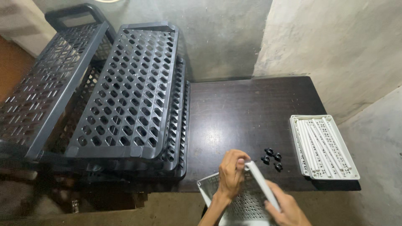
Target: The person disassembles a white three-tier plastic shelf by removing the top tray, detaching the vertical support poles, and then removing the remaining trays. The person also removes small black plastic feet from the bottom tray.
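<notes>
Gripping a white plastic tube (263, 184) in both my left hand (231, 173) and right hand (288, 209), I fitted it to a white perforated tray (247, 205) at lower centre; four black caps (272, 159) lay unused.

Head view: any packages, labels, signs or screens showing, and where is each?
None in view: no package, label, sign or screen.
What shows is dark grey perforated trays stacked left on the dark table, a white tray of white rods at right, and a white tray in both hands.
</notes>
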